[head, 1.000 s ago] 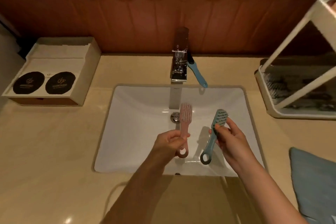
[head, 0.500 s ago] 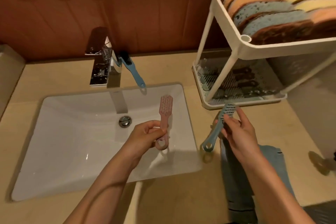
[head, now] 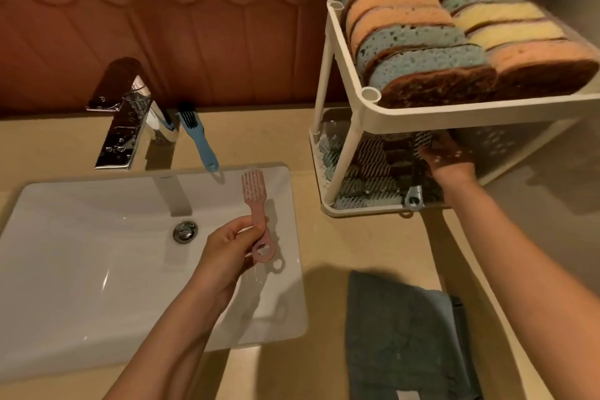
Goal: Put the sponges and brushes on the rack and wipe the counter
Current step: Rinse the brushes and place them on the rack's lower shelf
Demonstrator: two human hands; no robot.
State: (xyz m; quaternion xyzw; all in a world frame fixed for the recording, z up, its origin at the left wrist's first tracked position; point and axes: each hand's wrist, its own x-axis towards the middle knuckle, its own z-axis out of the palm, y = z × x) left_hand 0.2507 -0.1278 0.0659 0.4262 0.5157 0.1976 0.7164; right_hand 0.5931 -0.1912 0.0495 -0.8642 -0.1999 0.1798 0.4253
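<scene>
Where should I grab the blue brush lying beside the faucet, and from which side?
Pinch the blue brush by its slim handle near the ring end, coming from the sink side. Its dark bristle head sits close to the faucet, while the ring end points toward the sink, unobstructed.

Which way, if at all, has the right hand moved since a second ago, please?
Yes: the right hand has gone rightward, from above the sink to the lower shelf of the rack.

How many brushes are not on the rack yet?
2. The pink brush is in the left hand above the sink; a blue brush leans against the faucet. A teal brush lies on the lower shelf of the rack, at the right hand.
</scene>
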